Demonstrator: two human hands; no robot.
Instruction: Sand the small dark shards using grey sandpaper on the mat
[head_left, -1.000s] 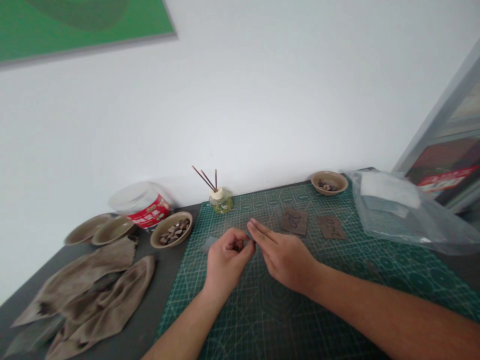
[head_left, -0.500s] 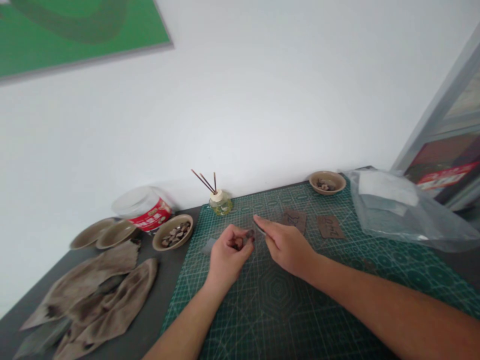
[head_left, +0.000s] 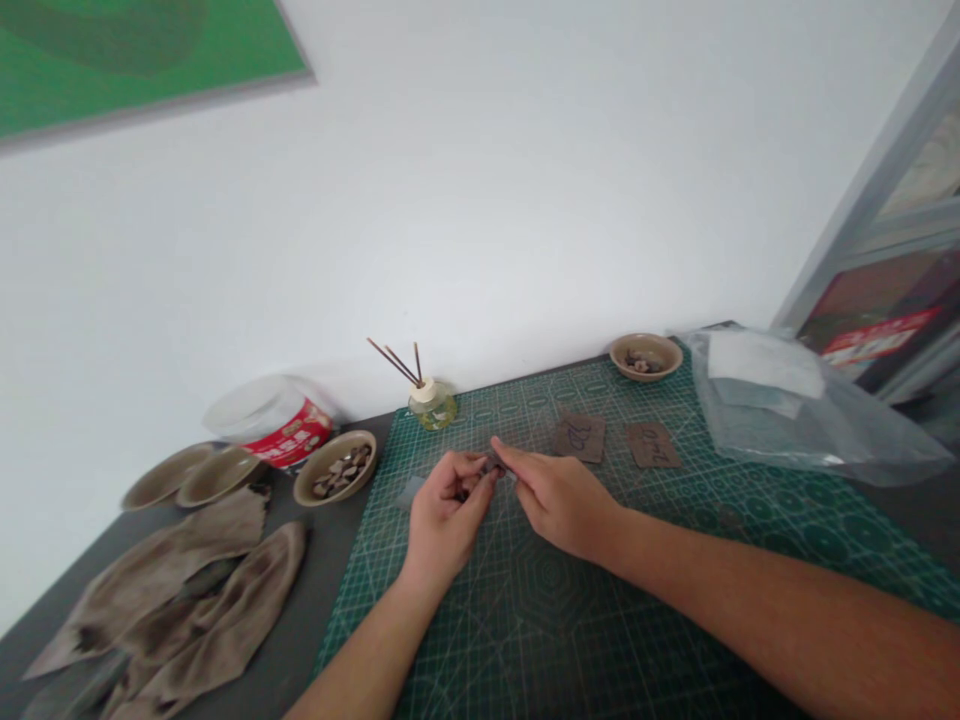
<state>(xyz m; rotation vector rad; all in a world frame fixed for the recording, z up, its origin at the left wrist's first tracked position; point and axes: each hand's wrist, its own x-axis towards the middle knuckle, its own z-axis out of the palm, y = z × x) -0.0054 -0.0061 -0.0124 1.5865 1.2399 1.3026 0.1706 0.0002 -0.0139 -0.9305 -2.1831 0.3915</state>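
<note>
My left hand (head_left: pixel 446 512) is closed, pinching a small dark brown stone (head_left: pixel 491 463) between thumb and fingers above the green cutting mat (head_left: pixel 555 590). Fingers cover most of the stone. From the right, my right hand (head_left: pixel 564 500) meets it, index finger stretched over the stone. Beneath that finger shows the edge of a thin grey piece (head_left: pixel 510 474) that looks like sandpaper, gripped by the thumb and fingers. Two brown sandpaper squares with handwritten numbers, a left one (head_left: pixel 581 437) and a right one (head_left: pixel 651 446), lie on the mat beyond my right hand.
A bowl of stones (head_left: pixel 335 468) stands left of the mat, near two more bowls, a red-labelled plastic jar (head_left: pixel 289 432) and crumpled brown cloths (head_left: pixel 217 600). A reed diffuser (head_left: pixel 433 402) stands by the wall. At back right are another bowl (head_left: pixel 646 358) and a clear plastic bag (head_left: pixel 787 420).
My right hand has come in against the stone in my left hand, its index finger now resting over it. The whole view has shifted slightly.
</note>
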